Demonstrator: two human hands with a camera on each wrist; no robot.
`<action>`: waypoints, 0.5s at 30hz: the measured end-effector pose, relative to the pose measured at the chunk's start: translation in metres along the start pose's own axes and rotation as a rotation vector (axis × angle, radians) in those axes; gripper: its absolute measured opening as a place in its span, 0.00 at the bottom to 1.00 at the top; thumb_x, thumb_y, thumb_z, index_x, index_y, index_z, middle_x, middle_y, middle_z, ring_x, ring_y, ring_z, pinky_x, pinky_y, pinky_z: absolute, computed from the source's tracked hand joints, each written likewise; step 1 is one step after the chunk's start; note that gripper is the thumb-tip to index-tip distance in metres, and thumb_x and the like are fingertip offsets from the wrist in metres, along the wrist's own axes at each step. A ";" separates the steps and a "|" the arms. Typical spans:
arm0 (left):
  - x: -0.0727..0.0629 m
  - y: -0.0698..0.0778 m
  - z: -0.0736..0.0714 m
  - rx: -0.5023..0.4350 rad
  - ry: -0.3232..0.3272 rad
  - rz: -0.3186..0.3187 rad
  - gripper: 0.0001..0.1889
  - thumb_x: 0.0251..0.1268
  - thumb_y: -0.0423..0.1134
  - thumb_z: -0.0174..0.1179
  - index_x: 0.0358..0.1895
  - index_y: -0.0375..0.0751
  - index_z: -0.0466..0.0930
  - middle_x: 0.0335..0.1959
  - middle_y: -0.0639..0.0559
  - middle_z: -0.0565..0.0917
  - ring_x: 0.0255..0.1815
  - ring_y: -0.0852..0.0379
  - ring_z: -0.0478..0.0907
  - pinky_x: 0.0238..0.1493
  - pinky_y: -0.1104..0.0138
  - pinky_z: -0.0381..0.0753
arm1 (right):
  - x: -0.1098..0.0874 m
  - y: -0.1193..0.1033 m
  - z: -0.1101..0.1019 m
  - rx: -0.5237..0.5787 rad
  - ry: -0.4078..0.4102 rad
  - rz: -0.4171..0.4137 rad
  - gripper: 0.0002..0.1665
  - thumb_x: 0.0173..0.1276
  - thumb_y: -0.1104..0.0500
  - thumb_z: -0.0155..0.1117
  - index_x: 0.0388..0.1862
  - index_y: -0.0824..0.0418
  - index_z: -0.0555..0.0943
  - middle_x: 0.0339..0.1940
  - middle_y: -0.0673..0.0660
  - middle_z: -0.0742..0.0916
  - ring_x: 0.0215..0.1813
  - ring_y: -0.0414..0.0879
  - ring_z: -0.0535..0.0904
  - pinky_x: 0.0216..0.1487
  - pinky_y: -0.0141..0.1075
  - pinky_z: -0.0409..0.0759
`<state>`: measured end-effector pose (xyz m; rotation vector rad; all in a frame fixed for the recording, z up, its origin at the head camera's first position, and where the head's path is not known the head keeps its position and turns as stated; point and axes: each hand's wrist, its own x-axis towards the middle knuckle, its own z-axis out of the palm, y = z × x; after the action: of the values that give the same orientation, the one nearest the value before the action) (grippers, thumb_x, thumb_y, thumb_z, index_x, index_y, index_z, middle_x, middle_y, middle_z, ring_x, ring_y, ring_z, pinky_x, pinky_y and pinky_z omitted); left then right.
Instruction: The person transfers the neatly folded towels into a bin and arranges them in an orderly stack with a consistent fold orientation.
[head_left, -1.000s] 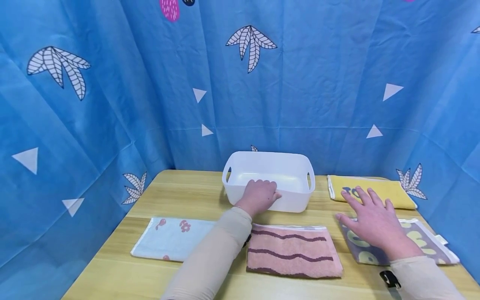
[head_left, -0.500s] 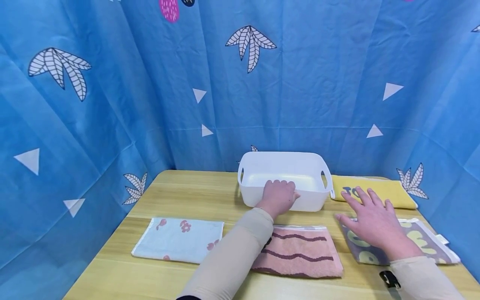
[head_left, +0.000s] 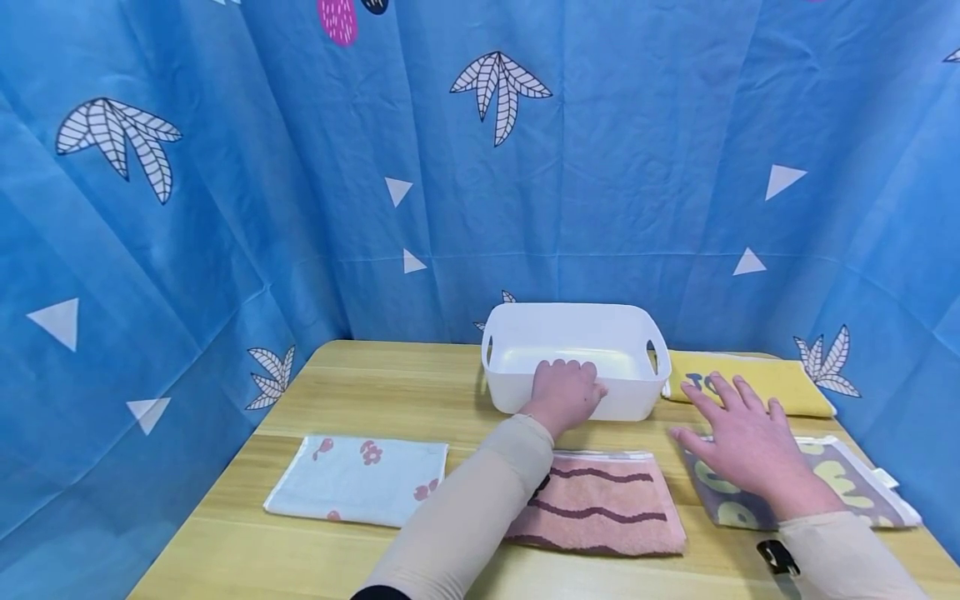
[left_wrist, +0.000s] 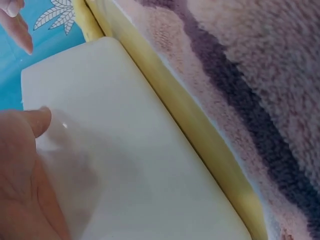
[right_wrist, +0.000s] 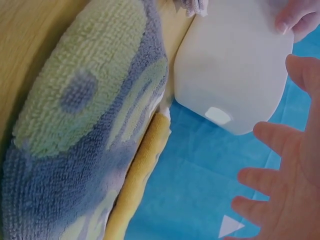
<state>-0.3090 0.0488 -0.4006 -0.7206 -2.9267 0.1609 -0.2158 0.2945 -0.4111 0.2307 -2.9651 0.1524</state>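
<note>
My left hand (head_left: 564, 397) grips the near rim of a white plastic basket (head_left: 630, 402), fingers curled over the edge and thumb on the outer wall. In the left wrist view the thumb lies on the smooth basket wall (left_wrist: 115, 130). Above a folded grey towel with yellow-green shapes (head_left: 840, 479), my right hand (head_left: 750, 446) is spread, fingers apart, holding nothing. In the right wrist view its fingers stand apart from the basket (right_wrist: 230, 65). Just behind that hand, a folded yellow towel (head_left: 780, 387) sits beside the basket's right end.
A folded pink towel with dark wavy stripes (head_left: 600, 508) lies partly under my left forearm. To its left is a folded pale blue towel with pink flowers (head_left: 360, 479). All rest on a wooden table (head_left: 247, 533). Blue curtains (head_left: 637, 167) enclose the back and sides.
The basket has slid to the right along the table with my left hand on its rim, until it is next to the yellow towel. My right hand has stayed in place.
</note>
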 end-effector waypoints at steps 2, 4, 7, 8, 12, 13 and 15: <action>-0.002 -0.001 0.000 -0.035 0.012 0.015 0.23 0.78 0.64 0.42 0.54 0.53 0.77 0.42 0.57 0.81 0.43 0.56 0.76 0.52 0.58 0.75 | 0.000 0.000 0.001 0.003 0.000 -0.004 0.51 0.70 0.23 0.47 0.78 0.55 0.65 0.77 0.75 0.59 0.74 0.79 0.48 0.61 0.80 0.44; -0.004 -0.005 0.000 -0.083 0.041 0.031 0.22 0.78 0.63 0.43 0.54 0.53 0.76 0.43 0.57 0.81 0.43 0.56 0.76 0.51 0.58 0.75 | 0.001 -0.001 0.002 0.005 0.003 -0.007 0.51 0.70 0.23 0.47 0.78 0.55 0.65 0.77 0.75 0.60 0.74 0.78 0.48 0.61 0.79 0.44; -0.011 -0.013 -0.002 -0.133 0.113 0.056 0.22 0.78 0.62 0.44 0.57 0.52 0.76 0.46 0.57 0.81 0.46 0.56 0.76 0.51 0.58 0.75 | 0.001 -0.002 0.003 0.023 0.005 -0.012 0.50 0.70 0.23 0.47 0.77 0.55 0.66 0.77 0.75 0.59 0.74 0.78 0.49 0.62 0.79 0.44; -0.014 -0.017 -0.004 -0.146 0.139 0.061 0.22 0.78 0.62 0.45 0.58 0.51 0.76 0.48 0.57 0.80 0.48 0.56 0.76 0.51 0.58 0.75 | 0.001 -0.002 0.004 0.031 0.005 -0.013 0.50 0.70 0.23 0.47 0.77 0.55 0.66 0.77 0.75 0.59 0.75 0.78 0.48 0.62 0.79 0.44; -0.031 -0.032 -0.014 -0.200 0.205 0.049 0.24 0.78 0.61 0.48 0.62 0.50 0.76 0.53 0.56 0.80 0.54 0.55 0.75 0.55 0.57 0.74 | 0.002 -0.007 0.004 0.064 0.012 -0.029 0.50 0.70 0.23 0.48 0.77 0.55 0.67 0.77 0.74 0.60 0.75 0.76 0.49 0.63 0.78 0.46; -0.037 -0.037 -0.016 -0.219 0.212 0.041 0.24 0.77 0.60 0.49 0.62 0.50 0.76 0.54 0.55 0.80 0.55 0.55 0.75 0.55 0.57 0.75 | 0.002 -0.008 0.003 0.072 0.015 -0.034 0.50 0.70 0.23 0.48 0.76 0.55 0.68 0.77 0.74 0.61 0.75 0.76 0.50 0.63 0.77 0.47; -0.048 -0.046 -0.018 -0.257 0.206 0.019 0.23 0.77 0.60 0.51 0.61 0.49 0.77 0.53 0.55 0.81 0.54 0.54 0.76 0.55 0.56 0.75 | 0.002 -0.011 0.003 0.088 0.025 -0.047 0.49 0.69 0.23 0.49 0.74 0.56 0.71 0.75 0.73 0.64 0.74 0.75 0.54 0.63 0.76 0.51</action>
<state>-0.2848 -0.0130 -0.3815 -0.7488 -2.7698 -0.2764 -0.2167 0.2830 -0.4131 0.3074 -2.9290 0.2784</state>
